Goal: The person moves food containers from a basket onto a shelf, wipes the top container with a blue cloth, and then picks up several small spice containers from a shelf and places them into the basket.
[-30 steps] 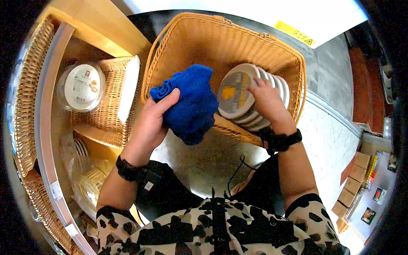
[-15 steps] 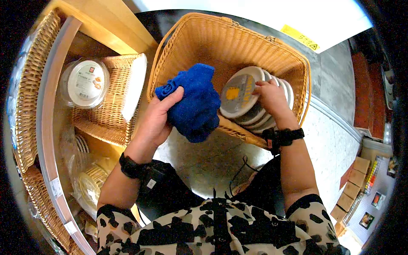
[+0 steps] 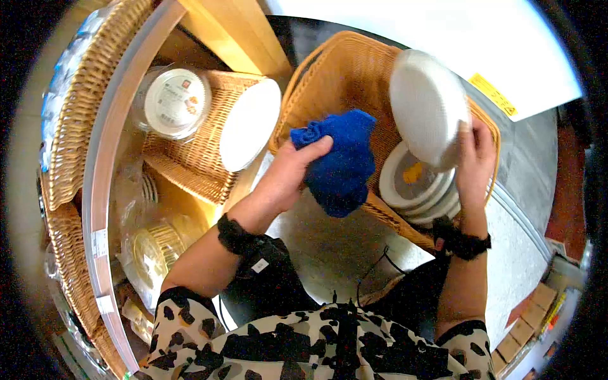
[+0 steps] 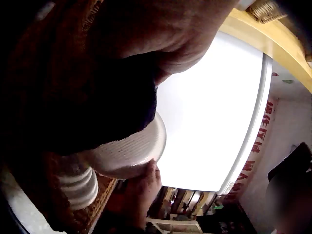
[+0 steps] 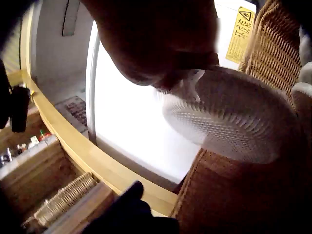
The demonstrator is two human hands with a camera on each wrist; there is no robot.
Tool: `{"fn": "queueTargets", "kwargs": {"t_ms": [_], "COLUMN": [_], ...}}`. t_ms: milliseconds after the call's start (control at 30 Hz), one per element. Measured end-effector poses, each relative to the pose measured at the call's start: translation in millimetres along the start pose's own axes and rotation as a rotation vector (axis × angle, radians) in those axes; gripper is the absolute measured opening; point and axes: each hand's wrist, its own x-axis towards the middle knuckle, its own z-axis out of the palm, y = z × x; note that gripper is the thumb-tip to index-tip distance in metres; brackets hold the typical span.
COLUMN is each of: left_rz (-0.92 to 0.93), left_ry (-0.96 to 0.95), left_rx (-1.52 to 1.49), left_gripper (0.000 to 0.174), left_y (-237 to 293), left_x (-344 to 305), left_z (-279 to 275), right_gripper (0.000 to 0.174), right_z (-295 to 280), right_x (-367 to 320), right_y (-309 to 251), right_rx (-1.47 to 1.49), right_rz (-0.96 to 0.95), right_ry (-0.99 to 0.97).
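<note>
My left hand (image 3: 288, 174) grips a bunched blue cloth (image 3: 342, 166), thumb on top, beside the wicker basket (image 3: 342, 69). My right hand (image 3: 476, 161) pinches the edge of a round white plate pack (image 3: 425, 104), tilted above the basket's right side. In the right wrist view the pack (image 5: 229, 122) shows a ribbed, dimpled underside and clear wrap near the fingers. Below it, more round packs (image 3: 405, 180) stand stacked in the basket, the top one with a grey and yellow label. The left wrist view shows the right hand (image 4: 144, 190) at the pack's rim.
At left, a shelf holds a small wicker basket (image 3: 190, 161) with a white oval piece (image 3: 250, 125) and wrapped round plates (image 3: 176, 101). Below are clear-wrapped yellowish containers (image 3: 152, 253). A white panel with a yellow label (image 3: 494, 94) stands behind the large basket.
My right hand has lifted one round pack off the stack and tilted it up. The left hand keeps its hold on the cloth. The head view has shifted, moving the scene rightward.
</note>
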Motion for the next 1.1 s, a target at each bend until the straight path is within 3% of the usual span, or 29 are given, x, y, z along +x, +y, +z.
{"fn": "queueTargets", "kwargs": {"t_ms": [133, 233, 333, 467, 567, 700, 800, 867, 1000, 1067, 1100], "left_rz": [0.019, -0.049, -0.113, -0.085, -0.015, -0.100, -0.004, 0.016, -0.018, -0.032, -0.029], "left_ry": [0.035, -0.056, -0.248, -0.361, -0.314, -0.242, -0.258, -0.281, -0.325, -0.357, -0.362], "left_rx": [0.076, 0.139, 0.189, 0.127, 0.046, -0.108, -0.160, -0.160, 0.001, 0.091, 0.082], "left_gripper": [0.042, 0.047, 0.053, 0.065, 0.061, 0.064, 0.064, 0.063, 0.056, 0.053, 0.054], "left_y": [-7.3, -14.6, -8.4, 3.6, -9.1, 6.8, 17.0, 20.3, 23.7, 24.7, 24.5], "left_x": [1.7, 4.6, 2.4, -8.7, -7.2, -18.8, -24.8, -26.9, -31.2, -34.4, -35.4], "left_z": [-1.1, -5.7, -5.6, 8.2, 7.3, 16.6, 17.5, 14.1, 10.4, 8.3, 8.9], "right_gripper": [0.026, 0.032, 0.027, 0.031, 0.029, 0.022, 0.041, 0.058, 0.067, 0.064, 0.063], "right_z": [-12.9, -20.1, -22.3, -7.3, 2.5, 22.8, 14.0, 19.4, 27.4, 23.9, 27.0], "right_x": [6.6, 5.4, 0.6, -15.4, -29.4, -41.1, -35.9, -35.4, -54.2, -61.2, -63.6], "right_y": [9.9, 1.3, -11.4, -36.2, -46.8, -72.2, -26.7, -22.7, -39.5, -52.7, -57.2], "right_rx": [0.664, 0.875, 1.034, 1.127, 1.123, 1.042, 1.278, 1.376, 1.589, 1.170, 1.102], "right_rz": [0.274, 0.366, 0.375, 0.457, 0.524, 0.573, 0.558, 0.505, 0.559, 0.542, 0.576], "right_ry": [0.128, 0.093, -0.044, -0.138, -0.274, -0.218, -0.420, -0.493, -0.713, -0.554, -0.460]}}
